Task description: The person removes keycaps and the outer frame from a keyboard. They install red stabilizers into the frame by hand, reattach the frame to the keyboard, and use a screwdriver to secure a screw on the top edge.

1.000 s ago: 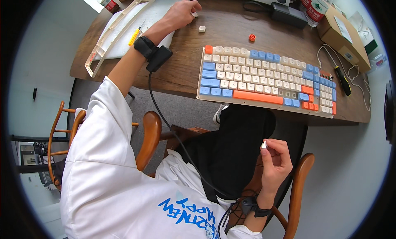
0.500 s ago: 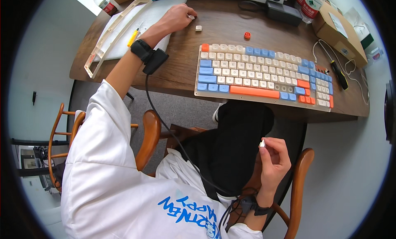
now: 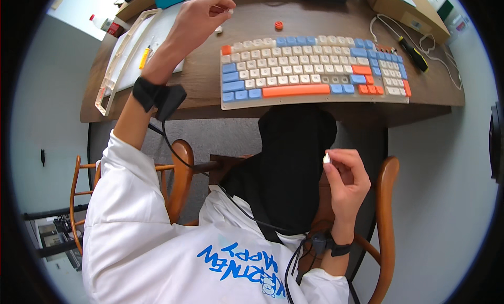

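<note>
My left hand (image 3: 197,23) is over the far left of the desk, thumb and fingers pinched on a small white keycap (image 3: 230,11). Just below its fingers another white keycap (image 3: 219,30) sits on the wood. Low at the right, above my lap, my right hand (image 3: 347,180) pinches a small white piece with a pale underside, which looks like a keycap (image 3: 327,158). The keyboard (image 3: 294,67), with cream, blue and orange keycaps, lies near the desk's front edge. A few bare switches (image 3: 335,80) show in its lower right rows.
An orange-red round part (image 3: 279,25) lies behind the keyboard. At left are a clear frame (image 3: 118,62), a white foam sheet (image 3: 126,75) and a yellow-handled tool (image 3: 144,58). A screwdriver (image 3: 413,54), a white cable (image 3: 428,45) and a cardboard box (image 3: 412,12) occupy the right.
The view has shifted, and the desk sits higher in it. My left hand has moved right past the loose keycap, still pinching its own. My right hand keeps its hold.
</note>
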Motion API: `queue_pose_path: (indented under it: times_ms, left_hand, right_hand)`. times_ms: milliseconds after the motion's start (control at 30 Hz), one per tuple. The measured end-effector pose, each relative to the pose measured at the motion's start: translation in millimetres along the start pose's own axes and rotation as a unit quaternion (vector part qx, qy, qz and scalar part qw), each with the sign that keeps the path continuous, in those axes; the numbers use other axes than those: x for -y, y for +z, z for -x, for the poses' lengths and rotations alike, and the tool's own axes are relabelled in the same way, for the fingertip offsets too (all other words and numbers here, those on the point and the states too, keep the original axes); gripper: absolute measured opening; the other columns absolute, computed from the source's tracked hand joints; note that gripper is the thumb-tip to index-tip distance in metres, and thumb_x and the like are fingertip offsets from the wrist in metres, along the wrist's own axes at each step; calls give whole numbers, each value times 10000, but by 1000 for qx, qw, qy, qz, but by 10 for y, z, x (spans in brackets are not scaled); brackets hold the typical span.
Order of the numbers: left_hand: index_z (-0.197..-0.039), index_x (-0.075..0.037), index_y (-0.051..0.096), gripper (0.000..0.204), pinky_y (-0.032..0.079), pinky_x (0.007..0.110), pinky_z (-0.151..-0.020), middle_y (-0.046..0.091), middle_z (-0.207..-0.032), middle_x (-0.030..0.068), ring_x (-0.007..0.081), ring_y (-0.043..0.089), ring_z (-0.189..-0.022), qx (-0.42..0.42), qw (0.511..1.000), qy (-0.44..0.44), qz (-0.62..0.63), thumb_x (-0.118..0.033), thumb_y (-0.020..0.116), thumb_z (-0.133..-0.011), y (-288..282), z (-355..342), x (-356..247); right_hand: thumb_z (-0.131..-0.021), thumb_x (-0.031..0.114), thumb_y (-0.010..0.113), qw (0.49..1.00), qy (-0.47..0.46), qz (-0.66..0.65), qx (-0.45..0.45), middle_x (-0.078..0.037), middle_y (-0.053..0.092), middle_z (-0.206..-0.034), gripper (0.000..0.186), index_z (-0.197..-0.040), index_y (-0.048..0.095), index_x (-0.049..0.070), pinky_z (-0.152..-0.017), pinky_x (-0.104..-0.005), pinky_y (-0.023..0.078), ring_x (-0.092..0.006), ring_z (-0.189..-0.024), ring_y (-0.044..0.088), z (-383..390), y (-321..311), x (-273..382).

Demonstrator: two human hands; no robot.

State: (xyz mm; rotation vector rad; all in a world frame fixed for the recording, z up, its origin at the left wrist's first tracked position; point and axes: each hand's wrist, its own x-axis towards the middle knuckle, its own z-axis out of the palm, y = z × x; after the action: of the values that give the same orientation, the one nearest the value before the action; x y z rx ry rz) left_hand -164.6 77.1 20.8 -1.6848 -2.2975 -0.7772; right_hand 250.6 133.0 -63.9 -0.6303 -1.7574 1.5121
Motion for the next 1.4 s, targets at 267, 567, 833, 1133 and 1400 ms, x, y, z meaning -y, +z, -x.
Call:
queue_pose_path:
  times_ms: [267,567,833,1133,1400]
  left_hand:
    - [-1082,-50,746,183,608,288,-791,723,-999,87,186,732,-889,30,982,107,154,-112,737,-910,468,292,-1398]
    - [-994,-11,743,165,575,332,-738,713,-944,116,237,709,-812,32,985,101,136,-121,761,-872,855,274,-1581]
    - [-970,-35,771,129,537,329,-700,712,-884,94,230,682,-770,3,983,153,104,-108,769,-863,872,331,-1608]
    - [-969,-41,772,132,529,336,-729,713,-874,75,232,661,-813,-24,983,158,95,-89,775,-846,937,373,-1627]
    - [-924,-26,740,108,521,354,-738,682,-830,66,241,621,-813,-74,983,141,97,-66,770,-828,1032,442,-1661]
  right_hand:
    - [-857,-81,720,999,-27,-24,7,-95,676,-1044,203,-1043,695,-5,-759,-226,523,-140,-874,658,-14,9,16]
    - [-845,-87,722,1000,-28,-9,-5,-85,685,-1032,217,-1039,697,6,-751,-226,531,-137,-857,669,59,-119,-12]
    - [-854,-83,713,999,-31,-27,-18,-80,682,-1019,196,-1026,698,9,-765,-223,537,-136,-871,671,-5,-170,-14]
    - [-853,-69,720,999,-34,-34,-15,-88,685,-1016,191,-1028,697,3,-755,-227,535,-141,-864,670,-74,-115,-38]
    - [-855,-72,715,999,-31,-19,-17,-89,686,-1015,191,-1029,701,5,-762,-226,536,-141,-874,671,-62,-51,5]
